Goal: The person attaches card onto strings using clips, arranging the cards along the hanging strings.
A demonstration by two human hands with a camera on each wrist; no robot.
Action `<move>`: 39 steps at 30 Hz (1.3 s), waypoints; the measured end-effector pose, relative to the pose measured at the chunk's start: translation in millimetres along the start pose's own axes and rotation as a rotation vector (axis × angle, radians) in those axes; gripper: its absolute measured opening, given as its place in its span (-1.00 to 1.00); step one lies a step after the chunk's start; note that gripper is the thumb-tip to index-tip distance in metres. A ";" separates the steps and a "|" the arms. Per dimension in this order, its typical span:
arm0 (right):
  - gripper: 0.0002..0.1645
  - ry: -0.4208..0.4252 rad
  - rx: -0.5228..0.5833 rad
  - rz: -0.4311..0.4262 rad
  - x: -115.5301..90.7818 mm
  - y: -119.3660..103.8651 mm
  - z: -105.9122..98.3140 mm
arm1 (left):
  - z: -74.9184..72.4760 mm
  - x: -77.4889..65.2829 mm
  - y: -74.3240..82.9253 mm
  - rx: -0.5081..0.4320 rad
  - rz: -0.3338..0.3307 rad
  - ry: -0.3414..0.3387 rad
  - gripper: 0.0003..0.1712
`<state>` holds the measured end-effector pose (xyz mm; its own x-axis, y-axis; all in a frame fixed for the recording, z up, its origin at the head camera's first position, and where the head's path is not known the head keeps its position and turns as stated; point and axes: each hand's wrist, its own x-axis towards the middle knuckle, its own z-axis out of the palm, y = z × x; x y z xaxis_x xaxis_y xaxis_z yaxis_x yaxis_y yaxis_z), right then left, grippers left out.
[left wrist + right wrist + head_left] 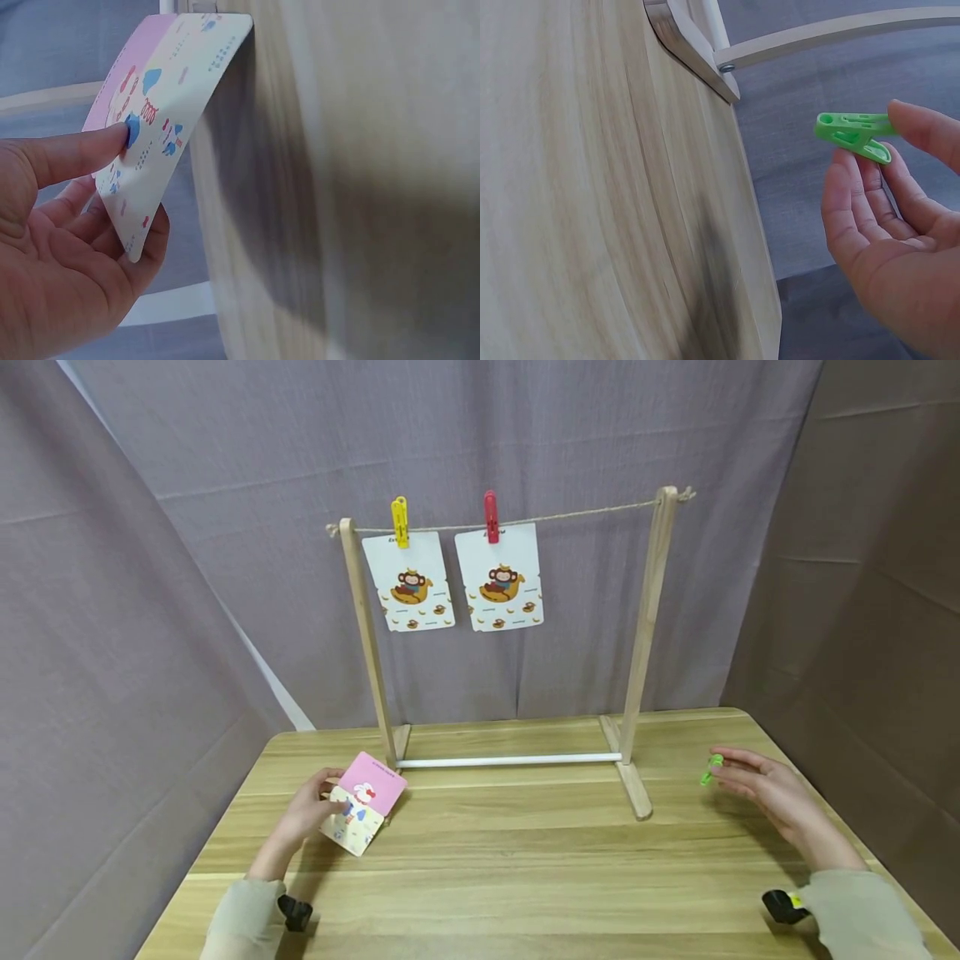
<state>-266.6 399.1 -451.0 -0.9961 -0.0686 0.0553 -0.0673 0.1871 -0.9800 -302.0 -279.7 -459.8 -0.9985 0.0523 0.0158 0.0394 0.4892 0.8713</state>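
Observation:
At the left of the table my left hand (306, 810) pinches a pink and cream card (367, 797) with a white rabbit on it, thumb on the printed face and fingers behind. In the left wrist view the card (169, 112) tilts above the tabletop. Over the table's right side, my right hand (772, 793) holds a green clothespin (855, 133) between thumb and fingertips. Two white monkey cards hang from a twine line (592, 513): the left card (410, 585) under a yellow clothespin (401, 522), the other card (501, 581) under a red clothespin (491, 517).
A wooden stand carries the line, with a left post (365, 635), a right post (647, 627) and a white crossbar (510, 762) low between them. Its right foot (636, 789) juts forward on the wooden table (495, 877). Grey curtain (247, 460) hangs behind.

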 end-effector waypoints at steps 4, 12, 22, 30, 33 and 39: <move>-0.64 -0.017 0.072 -0.033 -0.2 -0.2 0.3 | -4.9 2.9 2.6 0.026 0.018 0.007 -0.38; -0.61 -0.027 0.195 -0.090 0.2 -1.5 2.1 | -16.4 6.2 6.5 0.055 0.069 0.024 -0.47; -0.62 -0.030 0.281 -0.126 -1.0 -4.9 2.9 | -29.6 9.9 16.4 0.072 0.088 0.070 -0.54; -0.67 -0.005 0.231 -0.091 -0.2 -10.1 3.1 | -39.9 14.0 30.2 0.069 0.087 0.081 -0.53; -0.69 0.013 0.210 -0.078 -0.2 -13.0 2.4 | -44.3 14.7 35.5 0.075 0.100 0.093 -0.51; -0.69 0.024 0.198 -0.081 -1.2 -18.4 1.3 | -52.6 15.0 44.0 0.083 0.149 0.143 -0.56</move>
<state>-264.1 394.5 -433.2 -0.9892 -0.0520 0.1373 -0.1368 -0.0143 -0.9905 -317.2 -303.2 -395.4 -0.9763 0.0086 0.2162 0.1844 0.5559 0.8105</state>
